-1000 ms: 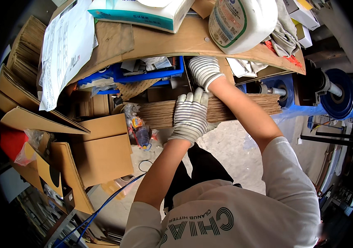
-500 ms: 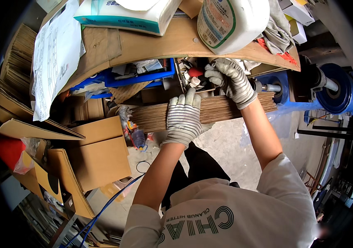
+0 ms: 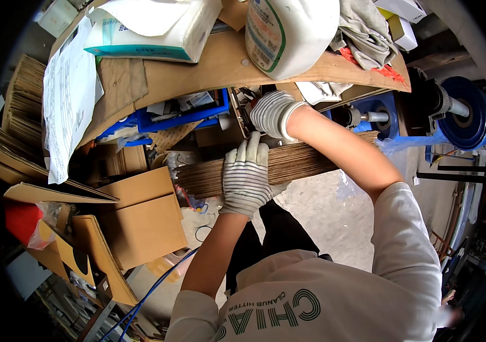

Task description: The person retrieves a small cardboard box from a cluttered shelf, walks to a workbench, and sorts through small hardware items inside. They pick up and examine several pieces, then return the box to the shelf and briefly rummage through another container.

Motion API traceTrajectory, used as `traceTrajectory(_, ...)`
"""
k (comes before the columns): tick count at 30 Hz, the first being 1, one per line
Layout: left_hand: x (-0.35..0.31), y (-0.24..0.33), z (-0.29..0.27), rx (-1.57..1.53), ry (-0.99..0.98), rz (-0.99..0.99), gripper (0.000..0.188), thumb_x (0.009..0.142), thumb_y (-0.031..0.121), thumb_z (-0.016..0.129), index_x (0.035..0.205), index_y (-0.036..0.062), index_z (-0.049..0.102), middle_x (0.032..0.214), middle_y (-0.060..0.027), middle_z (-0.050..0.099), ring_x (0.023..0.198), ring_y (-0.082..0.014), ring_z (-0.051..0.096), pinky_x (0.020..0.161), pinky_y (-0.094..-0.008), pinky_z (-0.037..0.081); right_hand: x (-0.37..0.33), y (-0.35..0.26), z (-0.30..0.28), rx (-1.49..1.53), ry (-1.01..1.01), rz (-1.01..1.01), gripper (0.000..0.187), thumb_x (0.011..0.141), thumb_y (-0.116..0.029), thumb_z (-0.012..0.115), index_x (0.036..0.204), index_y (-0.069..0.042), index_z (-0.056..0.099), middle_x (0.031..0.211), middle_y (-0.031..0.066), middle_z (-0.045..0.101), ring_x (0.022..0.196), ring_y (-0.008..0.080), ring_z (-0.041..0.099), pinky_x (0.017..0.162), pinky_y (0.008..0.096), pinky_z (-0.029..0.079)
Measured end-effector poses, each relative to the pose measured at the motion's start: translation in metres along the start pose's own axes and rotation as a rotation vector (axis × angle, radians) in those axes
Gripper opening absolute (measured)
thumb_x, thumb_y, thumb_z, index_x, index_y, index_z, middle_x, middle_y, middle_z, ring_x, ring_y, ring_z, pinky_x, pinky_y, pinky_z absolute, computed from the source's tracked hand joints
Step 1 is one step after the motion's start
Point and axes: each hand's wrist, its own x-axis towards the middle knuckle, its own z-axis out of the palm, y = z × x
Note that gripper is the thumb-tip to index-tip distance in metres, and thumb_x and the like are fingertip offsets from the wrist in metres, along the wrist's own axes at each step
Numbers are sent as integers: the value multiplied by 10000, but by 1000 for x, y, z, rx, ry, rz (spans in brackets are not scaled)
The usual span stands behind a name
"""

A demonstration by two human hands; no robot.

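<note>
A stack of corrugated cardboard sheets stretches across in front of me, layered edges upward. My left hand, in a striped grey-white knit glove, grips it near its left end, with fingers laid over the top and the thumb partly hidden. Beyond the stack, my right hand, gloved alike, reaches into an open drawer of small items under the tabletop. Its fingertips are bent away and mostly out of sight, so what they touch is hidden. The right forearm passes above the stack.
On the wooden tabletop sit a tissue pack, a large white jug and a grey cloth. A blue tray lies below it. Flat cardboard leans at left; a blue film roll is at right.
My right hand has moved left and deeper into the drawer, its forearm now crossing over the cardboard stack. The left hand stays on the stack. The whole view has shifted slightly.
</note>
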Motion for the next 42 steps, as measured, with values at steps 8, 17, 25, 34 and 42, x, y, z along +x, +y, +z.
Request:
traceTrajectory(8,2,0,-3,-21,-10,-3,803,536,525,764,1085,-8,522,1293,-205,454,1113,-311,485,919,-424,370,26,31,17,453,281,106,195,820,-146,563,889,-19,693,842,214,664,800,318,665,670,416,516)
traceTrajectory(17,3,-2,-6,-70,-24,-21,811,536,515,775,1096,-12,518,1272,-211,472,1113,-325,490,930,-435,384,18,-2,2,-194,97,-98,202,711,-126,639,852,13,678,830,182,671,761,315,662,693,399,534)
traceTrajectory(25,3,-2,-5,-24,-26,2,806,562,542,751,1091,-20,520,1269,-204,477,1121,-314,481,938,-413,377,13,38,4,812,106,123,253,895,-188,552,1126,-86,575,905,29,653,874,176,604,793,322,487)
traceTrajectory(34,0,-3,-2,-31,2,4,819,593,569,714,1112,-31,512,1281,-213,473,1135,-320,485,932,-409,380,0,43,17,396,432,31,213,763,-158,680,963,-87,664,870,77,671,787,253,623,716,341,490)
traceTrajectory(42,-4,-1,0,-54,4,19,820,596,552,723,1131,-32,514,1284,-224,479,1191,-346,460,948,-428,377,21,27,52,84,191,-20,340,784,-208,613,1052,1,619,939,217,645,878,350,629,766,400,491)
